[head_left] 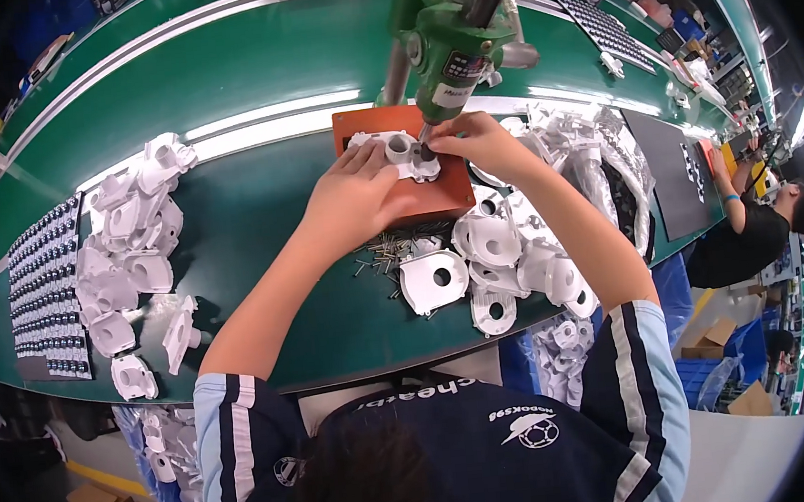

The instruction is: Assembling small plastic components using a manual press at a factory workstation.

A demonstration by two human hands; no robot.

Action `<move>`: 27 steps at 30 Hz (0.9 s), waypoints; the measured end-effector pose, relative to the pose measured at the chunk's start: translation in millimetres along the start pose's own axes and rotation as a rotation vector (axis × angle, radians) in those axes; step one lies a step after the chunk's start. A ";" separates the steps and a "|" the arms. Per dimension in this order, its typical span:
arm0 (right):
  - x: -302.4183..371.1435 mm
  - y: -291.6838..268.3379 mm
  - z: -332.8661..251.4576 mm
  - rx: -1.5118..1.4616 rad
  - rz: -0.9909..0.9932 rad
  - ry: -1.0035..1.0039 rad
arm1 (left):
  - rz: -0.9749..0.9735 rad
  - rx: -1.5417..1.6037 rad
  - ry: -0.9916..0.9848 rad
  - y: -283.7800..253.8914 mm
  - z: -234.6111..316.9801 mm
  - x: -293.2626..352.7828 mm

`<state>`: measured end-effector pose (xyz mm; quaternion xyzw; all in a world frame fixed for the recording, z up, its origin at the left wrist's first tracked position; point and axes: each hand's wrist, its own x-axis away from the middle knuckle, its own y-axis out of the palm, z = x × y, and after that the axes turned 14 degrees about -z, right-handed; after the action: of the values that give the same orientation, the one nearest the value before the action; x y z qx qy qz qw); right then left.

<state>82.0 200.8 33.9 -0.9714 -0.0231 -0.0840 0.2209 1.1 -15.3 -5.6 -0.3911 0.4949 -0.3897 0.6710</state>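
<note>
A white moulded plastic housing (pixel 400 146) with a round raised opening lies on an orange-red block (pixel 445 199) beneath a green bench press (pixel 450 56). My left hand (pixel 351 193) grips the housing from its left side, fingers along the top and thumb at the near edge. From the right, my right hand (pixel 483 143) pinches close to the press's lower tip, over the housing's right end. What lies between those fingertips is too small and covered to make out. Loose metal screws (pixel 385 252) are scattered just in front of the block.
White housings are heaped right (pixel 495 243) and left (pixel 129 246) on the green table. A sheet of small dark parts (pixel 47 292) lies far left. Clear plastic bags (pixel 593 139) sit behind the right heap. Another person (pixel 749 230) works at the far right.
</note>
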 end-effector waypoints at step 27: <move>58.4 151.7 -8.8 1.359 -0.291 -0.531 | 0.054 0.268 -0.129 14.6 -17.9 10.1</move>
<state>150.5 60.7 -12.7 -0.5954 -0.2509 0.1578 0.7468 -12.2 -21.3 -26.2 -0.3087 0.4047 -0.4085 0.7577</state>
